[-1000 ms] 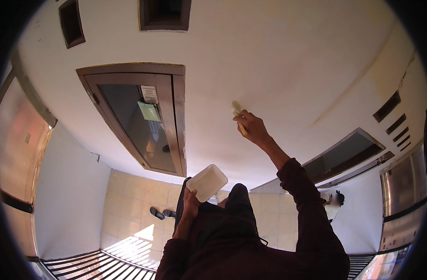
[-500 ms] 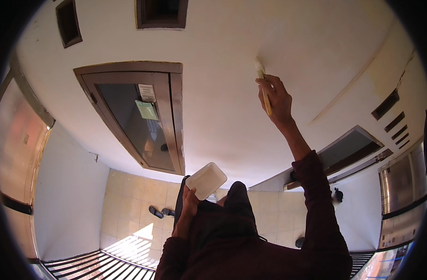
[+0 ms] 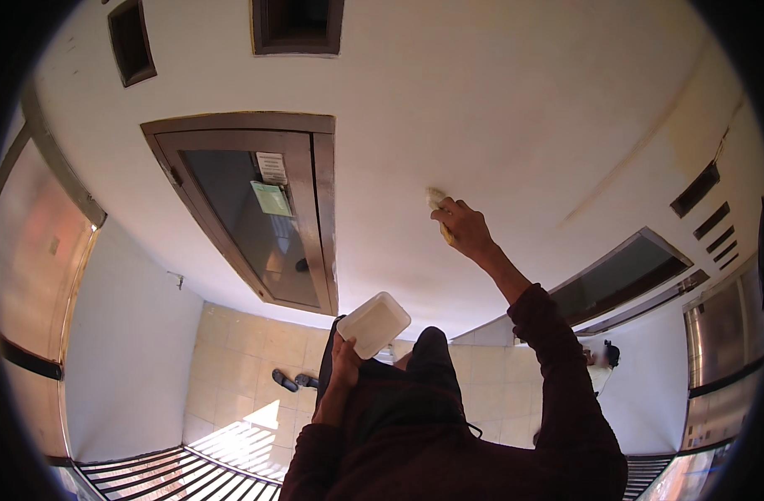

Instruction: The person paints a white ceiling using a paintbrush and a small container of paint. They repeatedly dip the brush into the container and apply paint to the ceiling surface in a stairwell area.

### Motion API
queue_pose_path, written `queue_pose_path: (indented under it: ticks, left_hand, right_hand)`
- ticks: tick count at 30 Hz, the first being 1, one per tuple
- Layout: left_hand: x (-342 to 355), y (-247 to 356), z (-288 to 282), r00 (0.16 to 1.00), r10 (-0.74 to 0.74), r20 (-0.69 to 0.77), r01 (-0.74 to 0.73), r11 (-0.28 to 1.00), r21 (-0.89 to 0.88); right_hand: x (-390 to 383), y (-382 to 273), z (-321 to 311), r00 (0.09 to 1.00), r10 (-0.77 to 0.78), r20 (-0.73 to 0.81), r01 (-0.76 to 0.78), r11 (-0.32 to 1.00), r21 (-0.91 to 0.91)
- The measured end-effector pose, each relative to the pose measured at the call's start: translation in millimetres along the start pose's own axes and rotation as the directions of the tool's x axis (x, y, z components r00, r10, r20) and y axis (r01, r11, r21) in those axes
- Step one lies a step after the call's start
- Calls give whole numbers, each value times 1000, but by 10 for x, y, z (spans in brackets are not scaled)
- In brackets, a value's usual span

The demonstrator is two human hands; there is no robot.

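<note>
A paintbrush [image 3: 435,200] with pale bristles and a yellowish handle is gripped in my right hand [image 3: 464,227]. Its bristles are at the white wall [image 3: 499,108], right of the brown-framed window; whether they press on it I cannot tell. Down by my lap, my left hand [image 3: 344,364] holds a white rectangular tub [image 3: 374,325] by its near left side. The tub's shallow inside faces up and looks whitish; how much paint is in it does not show.
The brown-framed window [image 3: 257,209] bears papers on its glass. Dark vent openings [image 3: 300,23] sit higher up. At right are another window [image 3: 628,275] and small slots [image 3: 713,220]. Black sandals [image 3: 285,380] lie on the tiled floor [image 3: 232,359], near a barred railing [image 3: 148,476]. A person [image 3: 603,357] is below at right.
My right hand has brought the paintbrush down the wall and a little to the left. The left hand still holds the tub in much the same place. More of the person at right shows.
</note>
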State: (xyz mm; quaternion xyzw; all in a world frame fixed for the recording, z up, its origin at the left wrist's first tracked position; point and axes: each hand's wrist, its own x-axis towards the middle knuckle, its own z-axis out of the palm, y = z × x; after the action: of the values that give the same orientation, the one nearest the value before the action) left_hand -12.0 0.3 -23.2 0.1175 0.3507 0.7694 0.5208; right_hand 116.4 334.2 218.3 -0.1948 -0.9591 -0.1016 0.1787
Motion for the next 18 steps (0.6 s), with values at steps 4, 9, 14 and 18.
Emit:
queue_pose_path:
  ticks: [4, 9, 14, 18]
  left_hand:
    - [-22, 41, 42, 1000, -4, 12, 3, 1000, 9]
    - [-24, 92, 104, 1000, -16, 23, 16, 1000, 0]
    - [-67, 125, 83, 999, -34, 31, 35, 999, -19]
    - [-74, 144, 117, 999, -39, 27, 39, 999, -24]
  right_hand:
    - [262, 102, -501, 990, -20, -141, 3, 993, -118]
    - [512, 151, -1152, 941, -11, -339, -39, 990, -139]
    - [856, 291, -1775, 889, -70, -453, -5, 987, -162]
    - [994, 369, -2338, 868, -53, -493, -34, 986, -166]
